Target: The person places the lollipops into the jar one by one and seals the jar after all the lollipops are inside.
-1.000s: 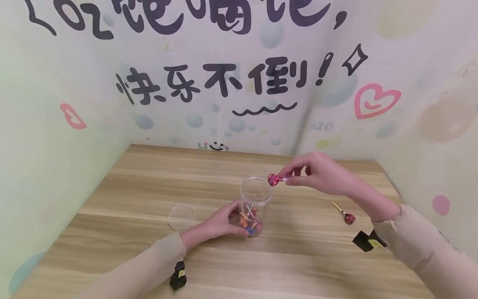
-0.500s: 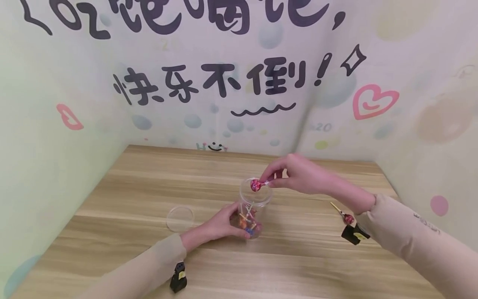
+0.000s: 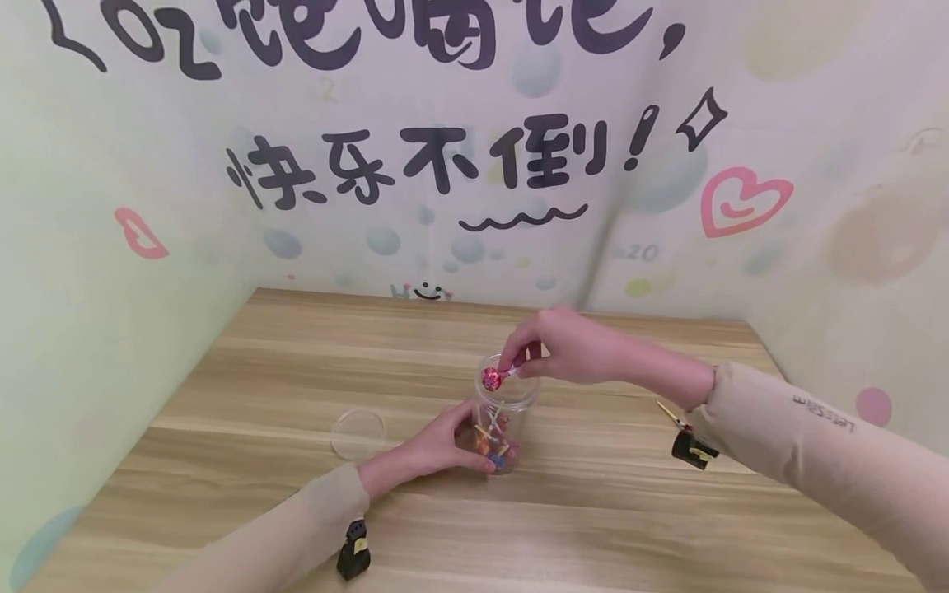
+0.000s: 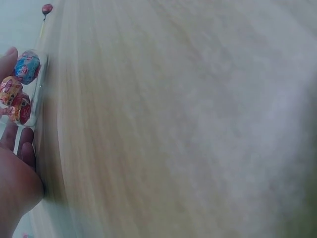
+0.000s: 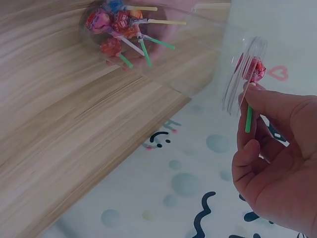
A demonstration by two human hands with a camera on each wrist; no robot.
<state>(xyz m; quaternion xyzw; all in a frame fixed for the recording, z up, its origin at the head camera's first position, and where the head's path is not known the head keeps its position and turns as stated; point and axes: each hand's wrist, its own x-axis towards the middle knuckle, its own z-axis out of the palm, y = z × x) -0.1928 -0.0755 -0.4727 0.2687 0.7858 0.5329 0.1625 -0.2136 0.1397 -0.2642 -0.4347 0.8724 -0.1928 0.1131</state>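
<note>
A clear plastic jar [image 3: 523, 420] stands upright on the table with several wrapped lollipops [image 5: 121, 22] lying in its bottom. My left hand [image 3: 426, 445] grips the jar low on its left side, thumb in front; the left wrist view shows lollipop heads [image 4: 27, 67] through the wall beside the thumb. My right hand [image 3: 567, 346] pinches a red-wrapped lollipop [image 3: 492, 379] by its stick, the head at the jar's mouth. In the right wrist view the green stick [image 5: 248, 119] shows between thumb and fingers, close to the jar's rim.
A clear round lid [image 3: 357, 435] lies on the wooden table [image 3: 296, 371] left of the jar. Another lollipop [image 3: 673, 416] lies at the right, partly hidden by the black wrist camera [image 3: 693, 450]. A printed cloth wall [image 3: 356, 247] closes off the back and sides.
My right hand has moved left with the lollipop, from beside the jar's rim to over its mouth. The left hand stays in place on the jar.
</note>
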